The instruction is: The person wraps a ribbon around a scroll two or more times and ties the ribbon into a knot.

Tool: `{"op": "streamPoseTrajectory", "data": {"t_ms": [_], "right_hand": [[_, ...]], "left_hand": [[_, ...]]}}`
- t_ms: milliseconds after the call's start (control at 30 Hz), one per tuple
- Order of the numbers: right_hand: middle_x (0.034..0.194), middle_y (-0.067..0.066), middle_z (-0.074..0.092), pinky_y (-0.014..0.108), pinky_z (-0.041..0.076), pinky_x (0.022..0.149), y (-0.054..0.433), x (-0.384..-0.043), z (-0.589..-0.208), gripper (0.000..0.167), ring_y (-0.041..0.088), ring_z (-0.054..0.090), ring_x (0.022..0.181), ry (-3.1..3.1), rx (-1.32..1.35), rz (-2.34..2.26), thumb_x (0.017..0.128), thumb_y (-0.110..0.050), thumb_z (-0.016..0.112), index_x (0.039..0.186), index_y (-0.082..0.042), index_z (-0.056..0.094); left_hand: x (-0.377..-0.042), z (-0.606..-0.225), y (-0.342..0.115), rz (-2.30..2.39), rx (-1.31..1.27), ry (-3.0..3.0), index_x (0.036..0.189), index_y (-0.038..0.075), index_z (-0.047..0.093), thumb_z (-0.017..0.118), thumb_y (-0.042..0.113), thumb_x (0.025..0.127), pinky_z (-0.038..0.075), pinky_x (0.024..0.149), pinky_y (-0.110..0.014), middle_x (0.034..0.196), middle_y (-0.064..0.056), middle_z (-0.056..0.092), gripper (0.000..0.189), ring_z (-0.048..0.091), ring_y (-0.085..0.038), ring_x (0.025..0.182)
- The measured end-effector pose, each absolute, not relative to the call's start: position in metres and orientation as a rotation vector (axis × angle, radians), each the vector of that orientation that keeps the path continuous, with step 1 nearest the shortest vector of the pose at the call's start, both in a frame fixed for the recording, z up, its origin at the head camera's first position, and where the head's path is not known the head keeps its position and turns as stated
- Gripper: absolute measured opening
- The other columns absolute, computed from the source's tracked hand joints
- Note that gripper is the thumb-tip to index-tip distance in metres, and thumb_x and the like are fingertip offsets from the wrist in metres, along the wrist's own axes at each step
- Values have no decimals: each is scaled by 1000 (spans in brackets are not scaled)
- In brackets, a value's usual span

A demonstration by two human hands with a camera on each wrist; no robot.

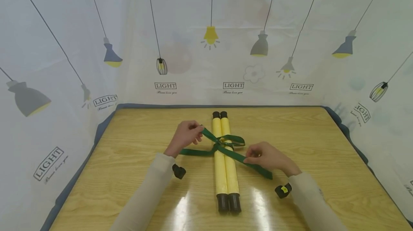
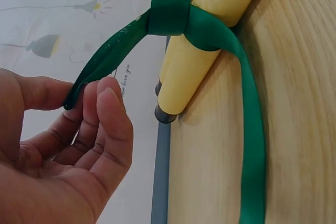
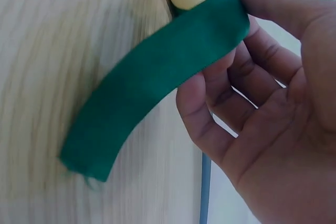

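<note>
Two yellow tubes (image 1: 221, 172) with dark end caps lie side by side on the wooden table. A green ribbon (image 1: 200, 152) goes round their middle and is knotted on top, with a loop lying to the right of the knot. My left hand (image 1: 188, 133) pinches a creased stretch of ribbon (image 2: 113, 48) between thumb and fingers, left of the tubes and raised. Another strand (image 2: 252, 129) trails leftward below that hand. On the right side, my right hand (image 1: 266, 155) pinches the ribbon's tail (image 3: 152, 72) between thumb and fingers; its frayed end hangs past the grip.
The wooden table (image 1: 135, 188) has a dark blue edging along its far and side borders. A pale curtain (image 1: 193, 70) printed with lamps surrounds it on three sides. Black wrist cameras sit at both cuffs, the right one (image 1: 283, 190) with a yellow mark.
</note>
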State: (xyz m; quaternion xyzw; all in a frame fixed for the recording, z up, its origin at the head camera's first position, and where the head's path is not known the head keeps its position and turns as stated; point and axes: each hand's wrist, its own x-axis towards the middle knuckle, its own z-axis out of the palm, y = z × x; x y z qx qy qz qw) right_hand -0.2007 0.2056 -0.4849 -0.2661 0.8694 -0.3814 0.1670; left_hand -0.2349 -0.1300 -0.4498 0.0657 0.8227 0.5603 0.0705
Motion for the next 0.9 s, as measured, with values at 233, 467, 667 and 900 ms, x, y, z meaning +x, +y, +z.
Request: {"op": "streamPoseTrajectory", "data": {"t_ms": [233,467,667,900], "right_hand": [[73,-7,57,24,42,58,225,-198,-485,18,5,45,61,2446,-719,-1042,98,-36,71,87,-23,71],[74,-6,58,24,43,60,244,-196,-486,15,4,44,61,2408,-747,-1043,99,-32,70,89,-20,72],[76,-7,58,24,43,62,262,-196,-491,14,4,45,64,2420,-745,-1024,98,-31,71,90,-20,72],[73,-8,56,24,41,59,279,-190,-487,15,4,43,62,2425,-676,-1009,96,-31,73,89,-18,72]], "left_hand": [[-236,-458,-138,1724,130,2431,96,8,72,62,27,104,62,70,-42,97,-24,70,23,72,-26,77],[-240,-464,-143,1770,97,2390,96,7,72,62,27,103,61,66,-36,93,-19,71,24,71,-20,74],[-243,-468,-145,1789,69,2366,96,6,71,62,27,103,61,67,-36,90,-16,71,24,71,-18,73],[-244,-473,-147,1789,49,2358,97,5,71,63,26,103,62,73,-42,90,-16,71,24,70,-19,74]]}}
